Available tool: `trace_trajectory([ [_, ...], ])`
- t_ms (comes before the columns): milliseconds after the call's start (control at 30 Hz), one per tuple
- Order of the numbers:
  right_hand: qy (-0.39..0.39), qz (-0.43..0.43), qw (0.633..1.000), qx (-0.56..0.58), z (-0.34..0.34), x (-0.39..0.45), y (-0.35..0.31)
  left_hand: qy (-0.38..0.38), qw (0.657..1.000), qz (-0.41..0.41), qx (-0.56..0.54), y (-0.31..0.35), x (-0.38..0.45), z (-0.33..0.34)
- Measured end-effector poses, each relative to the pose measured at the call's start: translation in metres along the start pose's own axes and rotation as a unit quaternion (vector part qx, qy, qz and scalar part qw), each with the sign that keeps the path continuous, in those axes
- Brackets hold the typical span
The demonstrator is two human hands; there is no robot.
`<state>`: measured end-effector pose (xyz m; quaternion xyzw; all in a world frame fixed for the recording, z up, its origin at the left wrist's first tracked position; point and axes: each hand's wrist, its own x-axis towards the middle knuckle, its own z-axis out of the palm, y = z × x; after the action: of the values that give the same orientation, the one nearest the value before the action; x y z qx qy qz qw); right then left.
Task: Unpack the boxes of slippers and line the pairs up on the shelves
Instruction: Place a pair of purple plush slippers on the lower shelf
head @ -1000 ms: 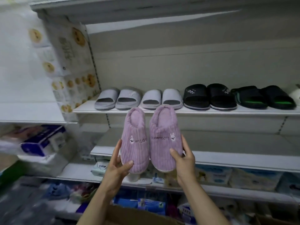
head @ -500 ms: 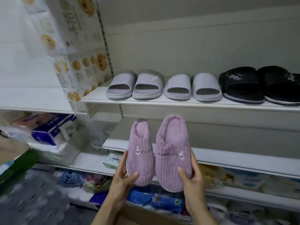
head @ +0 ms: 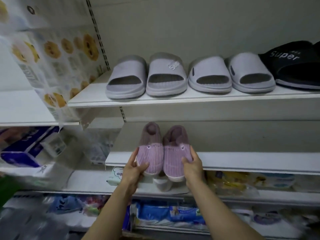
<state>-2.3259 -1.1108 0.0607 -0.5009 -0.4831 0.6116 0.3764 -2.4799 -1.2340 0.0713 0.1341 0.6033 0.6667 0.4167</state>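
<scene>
The shelf unit is filling the view: an upper shelf [head: 173, 101] is carrying two pairs of grey slides [head: 147, 77] and, at the right edge, a black slide [head: 292, 66] marked "Super". Below it the middle shelf [head: 242, 160] is lying bare to the right, and lower levels are holding packaged goods too blurred to name.

The pair of purple plush slippers [head: 162, 153] is sitting side by side at the left end of the middle shelf, heels pointing inward under the upper shelf and toes overhanging the front lip; whether the soles are resting fully on the board cannot be told.

The left hand [head: 133, 172] is gripping the toe of the left slipper, thumb across the top. The right hand [head: 193, 166] is gripping the toe of the right slipper in the same way.

These slippers look light and soft, with ribbed fabric uppers that will likely squash under pressure and a stiffer pale sole. Holding them at the toe and sole edge, as now, seems best; the fabric should not slip.
</scene>
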Motion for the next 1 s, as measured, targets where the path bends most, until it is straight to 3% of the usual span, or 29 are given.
trace_trajectory([
  [133,0.012,0.004,0.997,-0.077,0.003,0.02,-0.007,0.018,0.998,-0.012,0.058,-0.001,0.022,0.006],
  [200,-0.01,-0.005,0.991,-0.131,0.005,0.025,-0.011,0.036,0.986,0.011,0.161,-0.001,0.032,0.004],
  [267,-0.036,-0.043,0.974,-0.222,0.003,0.025,-0.009,0.061,0.954,0.031,0.293,-0.001,0.037,0.005],
  [367,-0.065,-0.112,0.916,-0.38,-0.004,0.012,0.002,0.088,0.9,0.058,0.423,-0.003,0.034,0.024],
  [433,-0.073,-0.142,0.901,-0.404,-0.005,0.008,0.009,0.102,0.866,0.091,0.481,-0.008,0.034,0.036],
  [667,-0.052,-0.196,0.894,-0.401,0.016,0.031,0.007,0.111,0.848,0.112,0.507,-0.009,0.058,0.034],
  [800,-0.071,-0.226,0.867,-0.438,0.02,0.033,0.018,0.112,0.839,0.127,0.517,-0.01,0.064,0.022],
  [1000,-0.071,-0.25,0.864,-0.431,0.028,0.031,0.019,0.139,0.845,0.129,0.5,-0.011,0.07,0.014],
])
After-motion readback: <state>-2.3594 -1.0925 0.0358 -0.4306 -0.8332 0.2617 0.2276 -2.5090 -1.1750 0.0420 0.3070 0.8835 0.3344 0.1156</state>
